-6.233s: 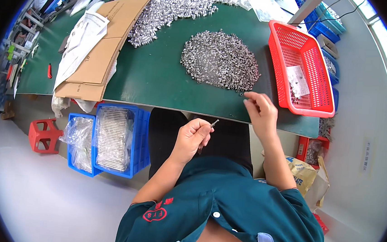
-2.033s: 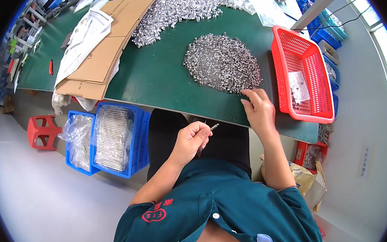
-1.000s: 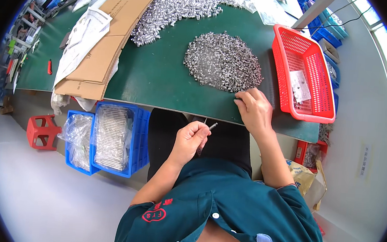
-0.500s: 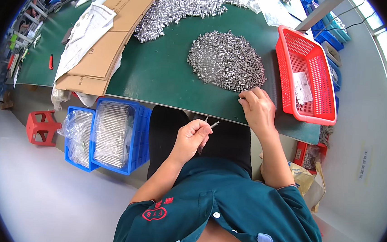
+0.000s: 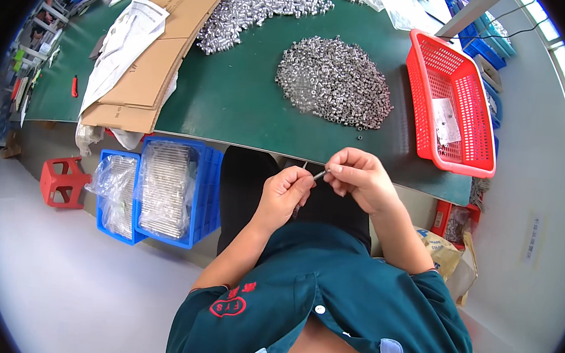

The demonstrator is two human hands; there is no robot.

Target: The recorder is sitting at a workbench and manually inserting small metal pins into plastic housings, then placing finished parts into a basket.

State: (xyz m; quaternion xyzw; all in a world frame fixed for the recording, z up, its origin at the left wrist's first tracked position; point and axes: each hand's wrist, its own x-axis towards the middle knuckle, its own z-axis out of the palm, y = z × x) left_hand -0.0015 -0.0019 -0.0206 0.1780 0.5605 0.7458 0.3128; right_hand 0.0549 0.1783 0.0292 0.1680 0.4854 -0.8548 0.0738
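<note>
My left hand (image 5: 283,196) is closed around a thin metal rod (image 5: 320,175), whose tip points toward my right hand. At that tip, my right hand (image 5: 364,181) is closed in a pinch. What sits between its thumb and fingers is mostly hidden, perhaps a small metal piece. Both hands hover at the near edge of the green table, above my lap. Beyond them lies a rounded heap of small metal rings (image 5: 336,81). One loose ring (image 5: 360,137) has come to rest just in front of the heap.
A red plastic basket (image 5: 425,131) stands right of the heap. Flattened cardboard (image 5: 145,79) with papers lies to the left. Shinier metal pieces (image 5: 262,9) spread across the back of the green table (image 5: 235,106). Blue crates (image 5: 188,232) and a red stool (image 5: 63,182) stand below.
My right hand has moved from the near edge of the heap back and left to the rod's tip. My left hand keeps its hold on the rod.
</note>
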